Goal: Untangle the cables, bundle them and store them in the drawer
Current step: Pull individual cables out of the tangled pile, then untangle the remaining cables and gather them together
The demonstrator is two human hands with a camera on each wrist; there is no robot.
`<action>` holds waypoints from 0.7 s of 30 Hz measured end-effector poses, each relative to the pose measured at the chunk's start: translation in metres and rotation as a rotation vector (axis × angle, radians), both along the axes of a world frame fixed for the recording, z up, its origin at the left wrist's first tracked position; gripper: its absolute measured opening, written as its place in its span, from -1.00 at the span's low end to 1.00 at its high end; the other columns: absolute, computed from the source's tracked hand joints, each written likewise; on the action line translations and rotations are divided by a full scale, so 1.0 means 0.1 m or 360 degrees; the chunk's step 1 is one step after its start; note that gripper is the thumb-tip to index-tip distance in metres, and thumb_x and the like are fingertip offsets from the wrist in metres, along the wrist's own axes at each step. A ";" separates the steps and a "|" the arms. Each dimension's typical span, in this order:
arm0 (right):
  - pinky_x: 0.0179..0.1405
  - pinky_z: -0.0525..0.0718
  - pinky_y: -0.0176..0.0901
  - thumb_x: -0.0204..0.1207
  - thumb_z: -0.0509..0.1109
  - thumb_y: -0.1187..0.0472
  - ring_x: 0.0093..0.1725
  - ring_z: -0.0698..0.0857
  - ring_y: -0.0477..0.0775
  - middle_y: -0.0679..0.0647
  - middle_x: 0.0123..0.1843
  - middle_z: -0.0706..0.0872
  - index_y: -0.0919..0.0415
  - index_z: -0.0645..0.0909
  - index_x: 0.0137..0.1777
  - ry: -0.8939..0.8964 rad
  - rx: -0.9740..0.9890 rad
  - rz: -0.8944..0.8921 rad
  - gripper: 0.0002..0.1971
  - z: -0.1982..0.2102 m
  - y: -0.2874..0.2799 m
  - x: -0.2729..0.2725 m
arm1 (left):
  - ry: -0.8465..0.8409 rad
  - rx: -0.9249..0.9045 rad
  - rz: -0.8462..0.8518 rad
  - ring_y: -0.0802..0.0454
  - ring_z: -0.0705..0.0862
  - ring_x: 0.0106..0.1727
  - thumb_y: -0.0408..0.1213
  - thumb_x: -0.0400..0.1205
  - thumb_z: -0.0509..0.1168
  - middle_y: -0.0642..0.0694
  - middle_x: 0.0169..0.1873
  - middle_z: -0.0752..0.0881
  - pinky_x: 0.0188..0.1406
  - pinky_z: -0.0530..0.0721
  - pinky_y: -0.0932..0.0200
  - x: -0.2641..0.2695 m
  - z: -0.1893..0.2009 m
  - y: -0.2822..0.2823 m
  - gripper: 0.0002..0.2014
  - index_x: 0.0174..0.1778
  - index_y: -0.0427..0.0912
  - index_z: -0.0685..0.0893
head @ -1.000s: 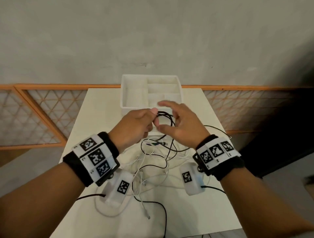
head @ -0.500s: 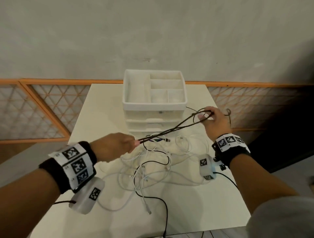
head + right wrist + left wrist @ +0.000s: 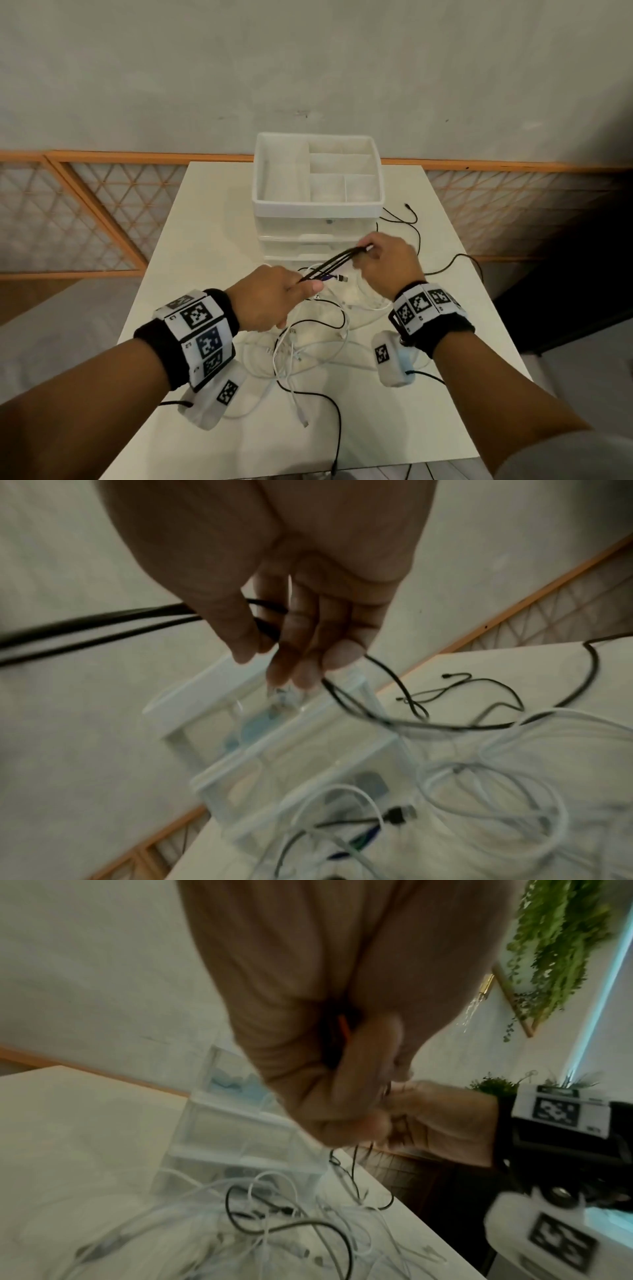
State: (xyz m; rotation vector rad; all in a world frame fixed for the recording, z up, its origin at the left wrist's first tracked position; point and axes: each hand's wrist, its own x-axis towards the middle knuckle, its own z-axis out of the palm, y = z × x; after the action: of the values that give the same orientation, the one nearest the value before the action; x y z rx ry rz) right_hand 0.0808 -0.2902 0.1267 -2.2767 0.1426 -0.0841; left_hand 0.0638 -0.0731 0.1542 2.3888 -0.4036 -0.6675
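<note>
Both hands hold the same black cable (image 3: 330,265), folded into several parallel strands stretched taut between them above the desk (image 3: 205,212). At the lower end, the left hand (image 3: 270,298) has its fingers curled round the strands; at the upper end, the right hand (image 3: 387,263) pinches the loop between thumb and fingers just in front of the white drawer unit (image 3: 318,212), as the right wrist view shows with strands running under the thumb. A second ago the hands were close together working a small coil; half a second ago they had drawn far apart, the right hand out past the unit's right side. Now the right hand has come back toward the left, so the span is shorter and the strands lie tidier side by side. I judge this as the lengthening and folding stage of bundling one cable: it looks freed from the heap, but its tail (image 3: 411,219) still trails over the desk to the right of the unit, so the bundle is not finished. The white cables (image 3: 308,346) and another black lead (image 3: 337,421) remain tangled on the desk under the hands. The drawers appear closed, and the unit's open top tray looks empty of cables, so storing has yet to begin.
</note>
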 end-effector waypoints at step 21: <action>0.08 0.65 -0.02 0.46 0.41 -0.04 0.19 0.67 0.23 0.11 0.19 0.67 0.07 0.56 0.24 0.0672 -0.0793 -0.0089 -0.61 -0.57 0.45 -0.23 | 0.0133 -0.0642 0.0759 0.04 0.65 -0.59 0.01 0.69 0.30 -0.04 -0.61 0.61 -0.64 0.45 0.22 0.01 -0.08 0.18 -0.62 -0.30 -0.21 0.60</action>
State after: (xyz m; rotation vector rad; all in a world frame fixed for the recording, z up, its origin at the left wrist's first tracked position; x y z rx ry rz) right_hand 0.0583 -0.2455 0.0702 -2.7597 0.4481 0.3744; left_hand 0.0644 -0.0555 0.1457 1.9587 0.0698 -0.4149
